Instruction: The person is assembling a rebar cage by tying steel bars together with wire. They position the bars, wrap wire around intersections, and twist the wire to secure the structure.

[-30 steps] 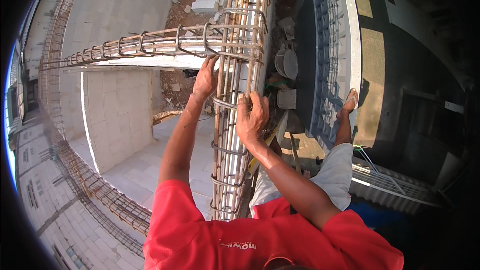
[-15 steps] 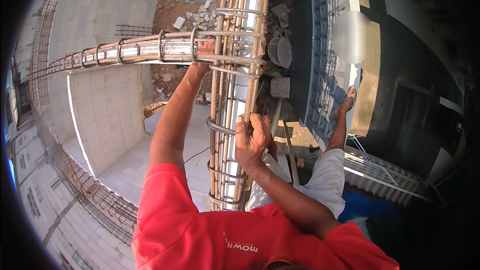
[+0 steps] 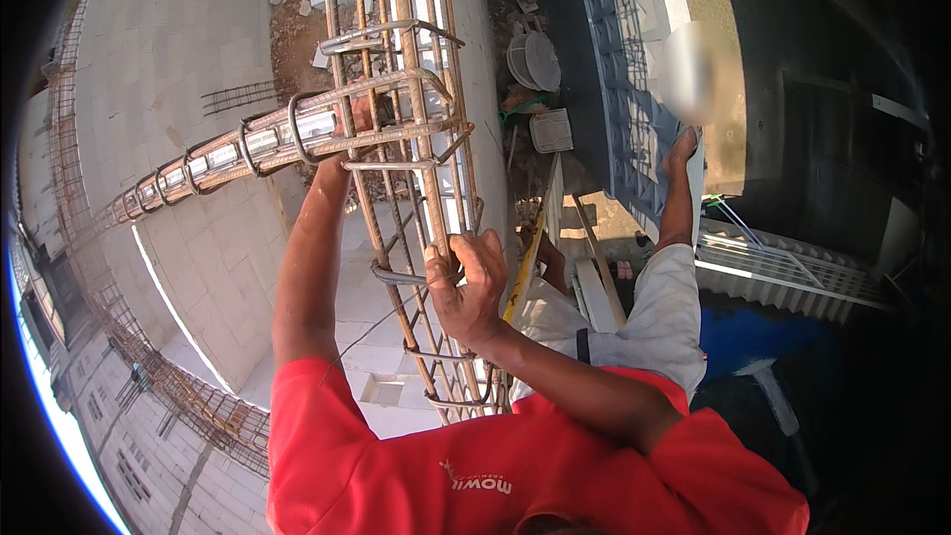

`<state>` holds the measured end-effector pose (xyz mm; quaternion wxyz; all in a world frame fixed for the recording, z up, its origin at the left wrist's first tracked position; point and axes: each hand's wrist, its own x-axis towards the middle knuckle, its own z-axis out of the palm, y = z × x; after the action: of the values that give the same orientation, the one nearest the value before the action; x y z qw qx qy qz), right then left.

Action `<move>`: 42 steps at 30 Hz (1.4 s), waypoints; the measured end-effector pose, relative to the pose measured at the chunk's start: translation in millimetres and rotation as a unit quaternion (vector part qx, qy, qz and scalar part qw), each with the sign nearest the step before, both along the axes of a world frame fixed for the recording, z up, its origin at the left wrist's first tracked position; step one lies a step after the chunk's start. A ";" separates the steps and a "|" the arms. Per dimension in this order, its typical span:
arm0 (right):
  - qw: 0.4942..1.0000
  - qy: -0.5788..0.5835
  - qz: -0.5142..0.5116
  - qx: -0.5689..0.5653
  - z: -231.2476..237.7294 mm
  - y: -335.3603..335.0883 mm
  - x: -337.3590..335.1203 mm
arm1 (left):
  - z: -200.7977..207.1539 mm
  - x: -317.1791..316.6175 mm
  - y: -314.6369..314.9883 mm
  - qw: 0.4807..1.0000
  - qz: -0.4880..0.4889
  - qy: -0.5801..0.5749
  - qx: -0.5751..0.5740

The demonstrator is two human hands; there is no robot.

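Note:
A long cage of rusty steel rebar point(image 3: 424, 154) with square stirrups runs away from me. A second, narrower rebar cage point(image 3: 223, 157) meets it from the left. My left hand point(image 3: 357, 117) reaches up into the joint of the two cages; bars cover most of it, so its fingers are hidden. Closer to me, my right hand point(image 3: 468, 282) is closed, thumb and curled fingers around a long bar on the cage's right side, near a stirrup point(image 3: 398, 277). A thin tie wire point(image 3: 369, 335) dangles left of the cage, by my left upper arm.
Pale block walls point(image 3: 213, 277) stand below on the left, with another rebar cage point(image 3: 198, 396) along them. Rubble and white buckets point(image 3: 533, 61) lie beyond the wall on the right. My bare foot point(image 3: 682, 144) rests on a ledge beside a grey ribbed panel point(image 3: 619, 69).
The main cage has tilted and shifted left in view, its bars now looking more spread apart. Both hands have moved left with it, keeping their places on the cage.

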<state>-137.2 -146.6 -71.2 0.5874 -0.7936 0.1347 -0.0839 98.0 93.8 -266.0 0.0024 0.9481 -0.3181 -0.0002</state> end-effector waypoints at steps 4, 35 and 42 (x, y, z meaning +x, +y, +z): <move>0.999 -0.004 -0.002 0.037 -2.1 -2.5 -0.5 | 7.1 -4.3 5.3 0.999 -0.001 0.038 0.027; 0.998 -0.050 -0.028 0.028 -11.8 -4.5 -0.9 | 193.1 -147.3 -22.8 0.853 0.385 0.094 -0.339; 0.999 -0.019 0.003 0.042 -8.8 -22.6 -1.7 | 265.0 -157.5 -138.3 0.834 0.380 0.033 -0.399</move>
<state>-138.9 -169.2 -80.0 0.6228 -0.7670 0.1245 -0.0911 -59.5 -44.5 -0.9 0.3906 0.9106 0.0948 0.0965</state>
